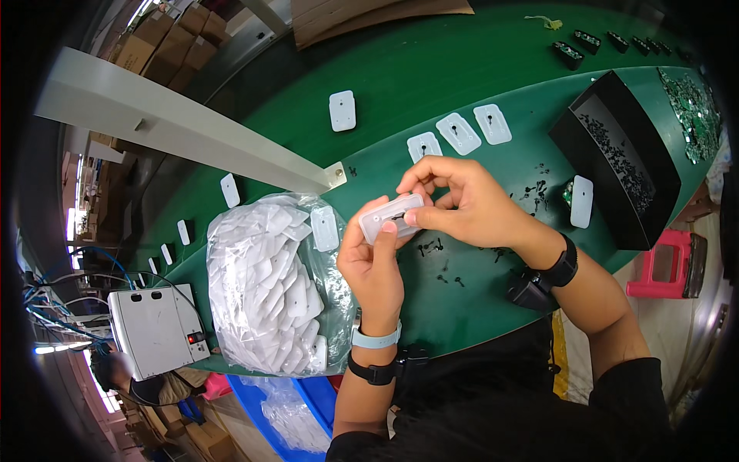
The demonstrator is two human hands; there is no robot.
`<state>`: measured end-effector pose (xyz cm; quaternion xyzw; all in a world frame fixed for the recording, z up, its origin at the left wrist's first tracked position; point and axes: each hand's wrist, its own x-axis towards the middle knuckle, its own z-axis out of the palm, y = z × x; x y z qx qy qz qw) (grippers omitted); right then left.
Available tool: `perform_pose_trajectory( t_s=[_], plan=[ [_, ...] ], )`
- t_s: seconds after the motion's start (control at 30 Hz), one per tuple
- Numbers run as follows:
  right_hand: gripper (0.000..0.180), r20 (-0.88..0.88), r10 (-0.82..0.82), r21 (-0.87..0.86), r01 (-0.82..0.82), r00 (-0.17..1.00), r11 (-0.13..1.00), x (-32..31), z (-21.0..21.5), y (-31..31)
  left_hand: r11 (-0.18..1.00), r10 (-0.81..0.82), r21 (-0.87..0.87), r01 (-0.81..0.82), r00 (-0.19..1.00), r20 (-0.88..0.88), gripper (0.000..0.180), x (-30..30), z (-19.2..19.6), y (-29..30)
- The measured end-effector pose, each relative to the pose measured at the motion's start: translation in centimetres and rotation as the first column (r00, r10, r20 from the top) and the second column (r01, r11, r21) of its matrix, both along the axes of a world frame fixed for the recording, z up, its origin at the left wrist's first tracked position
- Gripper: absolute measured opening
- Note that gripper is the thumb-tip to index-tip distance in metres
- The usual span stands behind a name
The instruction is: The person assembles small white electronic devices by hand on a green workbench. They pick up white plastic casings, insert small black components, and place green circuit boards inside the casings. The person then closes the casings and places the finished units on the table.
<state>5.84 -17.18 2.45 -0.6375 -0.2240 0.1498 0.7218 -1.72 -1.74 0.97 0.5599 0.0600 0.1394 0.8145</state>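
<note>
Between both hands, over the green table, is a white plastic cover (382,219) with a small black part on its face. My left hand (373,258) is closed around its left end, the thumb lying on the face. My right hand (462,202) pinches its right end with thumb and fingers; whether it also grips a small black part is hidden. Beyond the hands lie white covers (459,134) with black parts set in them. Small loose black parts (533,192) are scattered right of my right hand. A clear bag of white covers (265,285) lies left of my left hand.
A black bin (616,162) of small black parts stands at right, beside a pile of green circuit boards (689,108). A beige metal post (192,115) rises at the table's far edge. A white box (154,331) with cables sits left; a person (115,373) is behind it.
</note>
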Motion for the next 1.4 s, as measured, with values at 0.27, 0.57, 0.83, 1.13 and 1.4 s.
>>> perform_pose_trajectory(
  t_s=[0.27, 0.57, 0.83, 1.13, 1.4],
  plan=[
    [0.027, -0.029, 0.037, -0.065, -0.038, 0.999, 0.997, -0.2, 0.4, -0.1, 0.993, 0.044, 0.113, -0.041, 0.999, -0.025, 0.029, 0.0, -0.1, -0.1],
    [0.028, 0.529, -0.199, -0.057, 0.268, 0.825, 0.962, -0.7, 0.0, 0.5, 0.980, 0.126, 0.158, -0.117, 0.991, -0.044, 0.025, -0.1, 0.1, -0.2],
    [0.026, 0.169, -0.092, 0.013, 0.091, 0.981, 0.996, -0.5, -0.6, 0.7, 0.997, 0.037, 0.068, -0.040, 0.999, 0.038, 0.024, -0.1, -0.3, 0.0],
    [0.025, 0.082, -0.033, 0.069, 0.028, 0.996, 0.997, -0.4, -0.5, 0.4, 1.000, -0.018, -0.013, 0.018, 0.999, -0.028, 0.025, 0.2, 0.3, 0.2],
    [0.027, 0.104, -0.001, -0.001, 0.001, 0.995, 1.000, -0.4, -0.4, 0.5, 0.999, 0.006, 0.047, -0.002, 0.997, -0.081, 0.021, 0.3, -0.5, 0.6]
  ],
)
